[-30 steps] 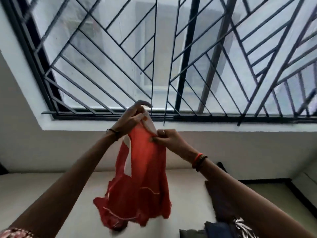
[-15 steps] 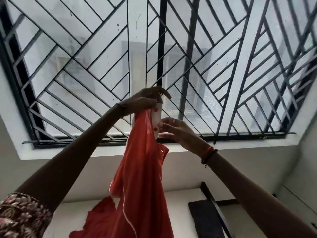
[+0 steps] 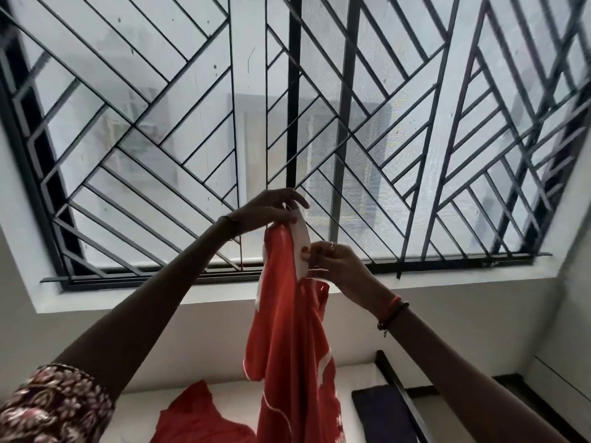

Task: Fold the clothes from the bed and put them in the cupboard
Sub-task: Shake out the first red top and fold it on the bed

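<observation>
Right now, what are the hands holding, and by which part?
Both hold the red garment at its upper end: the left hand pinches the very top, the right hand pinches the white band just below.

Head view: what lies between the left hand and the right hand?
In the head view, only the white edge of the red garment spans them; the left hand pinches it above, the right hand below.

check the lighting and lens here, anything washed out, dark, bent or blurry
Head view: the window grille is strongly backlit, so the left hand and right hand pinching the red garment read dark; the wide lens tilts and bows the sill; bars near the right edge are smeared, the centre fairly sharp.
</observation>
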`<state>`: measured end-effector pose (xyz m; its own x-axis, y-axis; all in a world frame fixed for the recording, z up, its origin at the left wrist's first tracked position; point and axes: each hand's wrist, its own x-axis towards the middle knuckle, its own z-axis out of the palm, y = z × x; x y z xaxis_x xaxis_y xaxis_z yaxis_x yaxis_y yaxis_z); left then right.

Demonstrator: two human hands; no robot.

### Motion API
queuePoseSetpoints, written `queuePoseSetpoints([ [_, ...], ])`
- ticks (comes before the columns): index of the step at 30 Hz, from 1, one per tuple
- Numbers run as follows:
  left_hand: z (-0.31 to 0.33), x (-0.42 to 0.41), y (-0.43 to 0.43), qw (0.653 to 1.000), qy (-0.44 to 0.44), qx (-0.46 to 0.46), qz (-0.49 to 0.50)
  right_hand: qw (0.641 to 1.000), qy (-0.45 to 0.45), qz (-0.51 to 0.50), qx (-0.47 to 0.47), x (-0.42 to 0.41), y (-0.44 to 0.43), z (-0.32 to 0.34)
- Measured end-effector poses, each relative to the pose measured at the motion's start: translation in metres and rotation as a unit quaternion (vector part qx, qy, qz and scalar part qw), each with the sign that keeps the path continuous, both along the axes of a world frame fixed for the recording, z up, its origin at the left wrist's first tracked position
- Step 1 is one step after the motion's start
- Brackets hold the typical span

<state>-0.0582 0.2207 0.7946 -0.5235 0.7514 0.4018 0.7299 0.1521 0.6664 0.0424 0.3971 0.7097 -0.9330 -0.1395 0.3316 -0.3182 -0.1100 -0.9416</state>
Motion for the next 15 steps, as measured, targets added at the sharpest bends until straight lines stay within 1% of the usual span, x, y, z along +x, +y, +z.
queuePoseSetpoints([
  [2,-0.017,-0.005,0.007,0.998,0.020,0.007,0.051,1.000,0.000,-0.013,-0.013,-0.002,-0.002,-0.002],
  [3,-0.026,-0.006,0.011,0.995,0.032,0.031,0.088,1.000,-0.003,-0.021,-0.021,-0.004,-0.003,-0.004],
  [5,-0.042,0.002,0.020,0.973,0.052,0.117,0.189,0.998,-0.019,-0.046,-0.047,-0.008,-0.005,-0.009],
  [6,-0.049,0.008,0.023,0.960,0.049,0.143,0.238,0.996,-0.029,-0.061,-0.061,-0.011,-0.006,-0.012],
  [7,-0.058,0.011,0.025,0.952,0.038,0.142,0.269,0.994,-0.038,-0.074,-0.073,-0.013,-0.006,-0.014],
  [8,-0.068,0.013,0.027,0.954,0.018,0.115,0.277,0.992,-0.043,-0.083,-0.082,-0.015,-0.006,-0.016],
  [10,-0.087,0.018,0.031,0.965,-0.042,0.068,0.250,0.991,-0.044,-0.088,-0.093,-0.016,-0.006,-0.018],
  [12,-0.098,0.025,0.032,0.964,-0.094,0.081,0.235,0.991,-0.038,-0.094,-0.090,-0.015,-0.007,-0.022],
  [15,-0.105,0.033,0.033,0.965,-0.102,0.106,0.219,0.989,-0.028,-0.112,-0.091,-0.014,-0.006,-0.027],
])
